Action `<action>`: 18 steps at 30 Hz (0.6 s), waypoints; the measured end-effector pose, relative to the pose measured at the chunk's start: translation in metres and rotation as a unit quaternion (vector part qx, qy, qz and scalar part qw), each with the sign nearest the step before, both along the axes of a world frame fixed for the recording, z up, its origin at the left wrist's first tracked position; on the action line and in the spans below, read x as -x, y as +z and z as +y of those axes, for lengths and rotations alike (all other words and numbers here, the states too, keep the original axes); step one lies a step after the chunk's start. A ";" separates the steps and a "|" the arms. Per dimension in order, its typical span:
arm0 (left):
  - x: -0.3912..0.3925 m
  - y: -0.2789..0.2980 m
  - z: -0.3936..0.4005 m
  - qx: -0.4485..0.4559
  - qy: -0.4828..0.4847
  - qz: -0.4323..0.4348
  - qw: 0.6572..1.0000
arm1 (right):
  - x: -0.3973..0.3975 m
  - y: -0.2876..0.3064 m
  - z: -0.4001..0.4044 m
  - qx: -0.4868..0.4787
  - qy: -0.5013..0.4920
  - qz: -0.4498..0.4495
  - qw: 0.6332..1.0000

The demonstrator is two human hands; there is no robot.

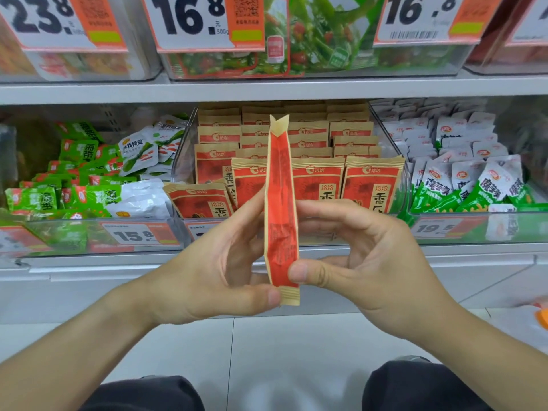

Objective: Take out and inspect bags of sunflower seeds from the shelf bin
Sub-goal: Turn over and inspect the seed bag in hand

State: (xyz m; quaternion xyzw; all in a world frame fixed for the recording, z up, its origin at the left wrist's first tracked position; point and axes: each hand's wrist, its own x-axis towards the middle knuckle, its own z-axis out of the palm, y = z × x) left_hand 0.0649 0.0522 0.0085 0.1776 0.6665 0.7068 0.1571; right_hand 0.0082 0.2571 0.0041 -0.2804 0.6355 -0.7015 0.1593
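I hold one bag edge-on before the bin, left hand and right hand each in a pinching grip; I should rotate it slowly, checking seams without creasing.

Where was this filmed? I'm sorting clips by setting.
Most likely a shop's snack aisle. Large price tags hang on clear shelf bins, which are packed with many identical snack packets. Both hands, left hand and right hand, hold one sunflower seed bag edge-on before the shelf.
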 end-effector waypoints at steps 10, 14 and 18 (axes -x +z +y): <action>-0.004 -0.011 0.010 -0.052 0.139 -0.113 0.982 | -0.001 -0.008 -0.001 -0.093 -0.034 0.110 0.989; -0.002 -0.013 0.012 -0.037 0.204 -0.103 0.973 | 0.004 -0.009 0.002 -0.127 -0.079 0.082 0.985; -0.002 -0.014 0.011 0.006 0.247 -0.084 0.965 | 0.012 -0.005 0.003 -0.094 -0.081 -0.040 0.991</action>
